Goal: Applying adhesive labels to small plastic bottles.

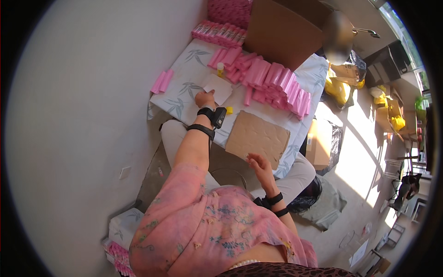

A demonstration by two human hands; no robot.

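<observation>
My left hand reaches over the table, its fingers closed at the near left edge of a stack of white paper; the fingertips are partly hidden. A small bottle with a pale cap and yellow body stands just beyond the paper. Close to my left wrist lies a small yellow block. My right hand hovers at the near edge of a flat brown cardboard piece, fingers apart and nothing in them. Many pink rolls are heaped across the table behind the paper and cardboard.
A few pink rolls lie at the table's left edge, by the white wall. Bundled pink rolls and a large brown carton stand at the back. Boxes, including a carton, and bags sit on the floor to the right.
</observation>
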